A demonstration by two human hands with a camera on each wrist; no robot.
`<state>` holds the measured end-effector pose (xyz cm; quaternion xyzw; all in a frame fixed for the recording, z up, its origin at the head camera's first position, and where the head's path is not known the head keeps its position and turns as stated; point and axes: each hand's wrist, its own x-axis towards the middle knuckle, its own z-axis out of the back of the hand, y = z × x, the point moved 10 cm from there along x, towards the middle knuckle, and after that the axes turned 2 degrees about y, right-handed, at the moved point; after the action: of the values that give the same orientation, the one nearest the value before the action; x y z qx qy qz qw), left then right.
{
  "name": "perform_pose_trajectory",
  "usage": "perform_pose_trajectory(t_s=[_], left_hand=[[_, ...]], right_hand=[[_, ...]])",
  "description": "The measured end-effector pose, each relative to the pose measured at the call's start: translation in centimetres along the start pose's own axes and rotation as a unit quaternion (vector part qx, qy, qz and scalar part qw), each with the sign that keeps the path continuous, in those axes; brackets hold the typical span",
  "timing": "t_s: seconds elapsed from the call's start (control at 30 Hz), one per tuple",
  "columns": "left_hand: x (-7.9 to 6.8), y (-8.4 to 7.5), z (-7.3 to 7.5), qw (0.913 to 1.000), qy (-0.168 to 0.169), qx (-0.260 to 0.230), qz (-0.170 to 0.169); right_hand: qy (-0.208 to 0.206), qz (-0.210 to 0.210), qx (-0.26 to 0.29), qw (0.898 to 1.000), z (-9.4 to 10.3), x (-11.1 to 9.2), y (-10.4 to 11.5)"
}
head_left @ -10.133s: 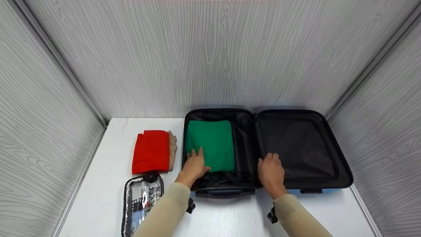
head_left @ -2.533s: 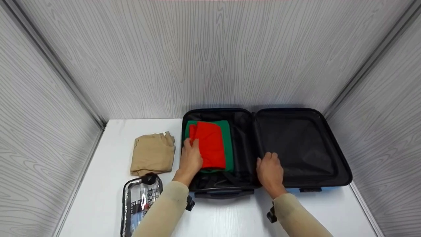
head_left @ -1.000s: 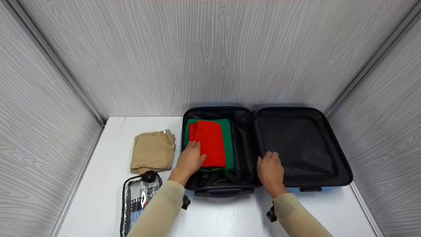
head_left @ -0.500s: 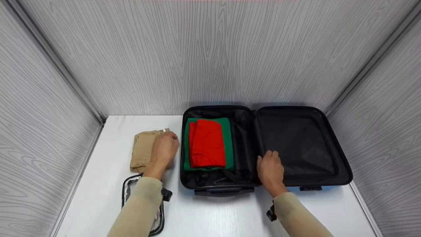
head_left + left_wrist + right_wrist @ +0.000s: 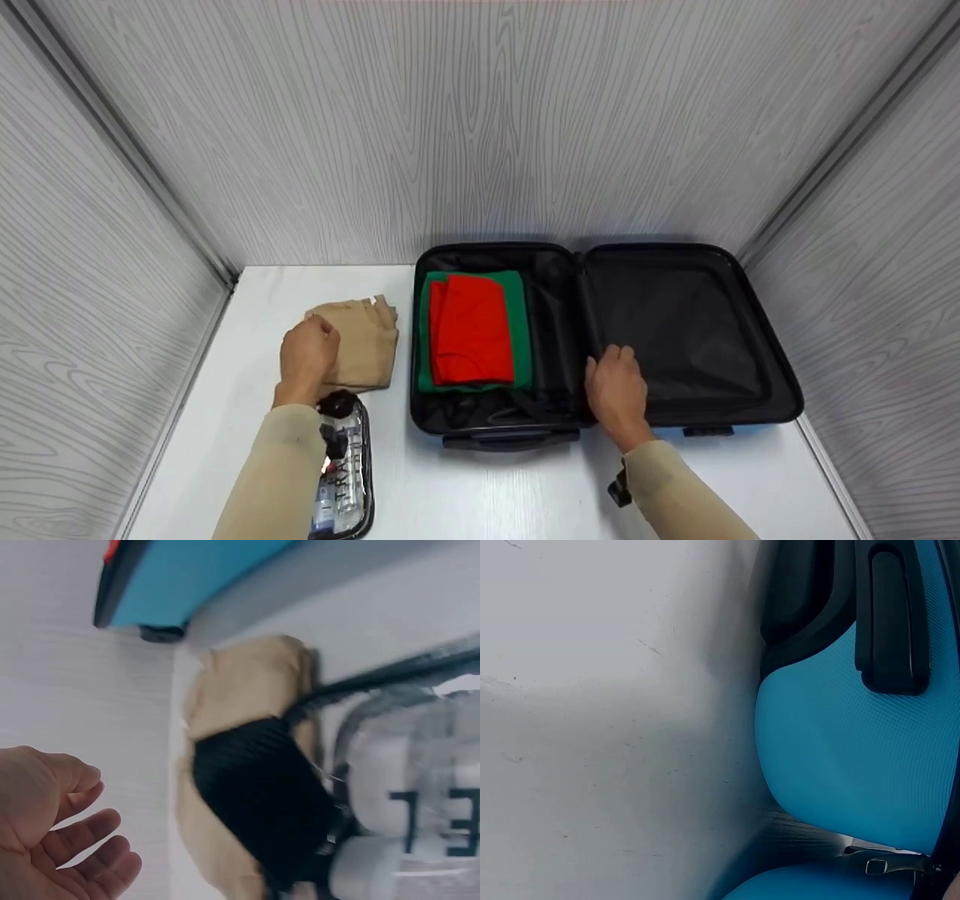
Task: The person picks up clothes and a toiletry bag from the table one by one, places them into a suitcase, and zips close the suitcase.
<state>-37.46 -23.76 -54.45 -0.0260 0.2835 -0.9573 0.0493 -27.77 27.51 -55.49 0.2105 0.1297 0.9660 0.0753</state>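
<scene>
In the head view my left hand (image 5: 309, 352) is over the left side of a folded tan garment (image 5: 364, 345). The left wrist view shows its fingers (image 5: 97, 836) loosely curled, with nothing between them. My right hand (image 5: 619, 390) grips the suitcase's inner rim by the hinge, its fingers curled over the edge. The suitcase (image 5: 791, 390) lies spread flat, blue outside and black inside. In its left half a folded red garment (image 5: 480, 330) rests on a folded green one (image 5: 519, 315). The right wrist view shows the blue shell (image 5: 855, 742) but hardly any hand.
A clear travel pouch (image 5: 367, 480) with black trim and small bottles lies in front of the tan garment, partly behind my left forearm. Its black strap (image 5: 262, 795) overlaps that garment. White table (image 5: 480, 495) surface extends before the suitcase; grey wood-grain walls (image 5: 480, 120) enclose it.
The red garment has gone from atop the tan one into the suitcase, over the green one. My left hand has since left it and moved left across the tan garment. The right hand stays put.
</scene>
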Motion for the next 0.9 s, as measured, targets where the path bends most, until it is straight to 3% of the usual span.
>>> perform_pose_trajectory(t_s=[0.57, 0.9], left_hand=[[-0.3, 4.8, -3.1, 0.9926, 0.104, 0.04, 0.048], [-0.9, 7.8, -4.3, 0.98, 0.143, -0.041, 0.132]], right_hand=[[-0.003, 0.008, -0.005, 1.0, 0.5, -0.3, 0.2], [0.005, 0.002, -0.002, 1.0, 0.2, -0.4, 0.1]])
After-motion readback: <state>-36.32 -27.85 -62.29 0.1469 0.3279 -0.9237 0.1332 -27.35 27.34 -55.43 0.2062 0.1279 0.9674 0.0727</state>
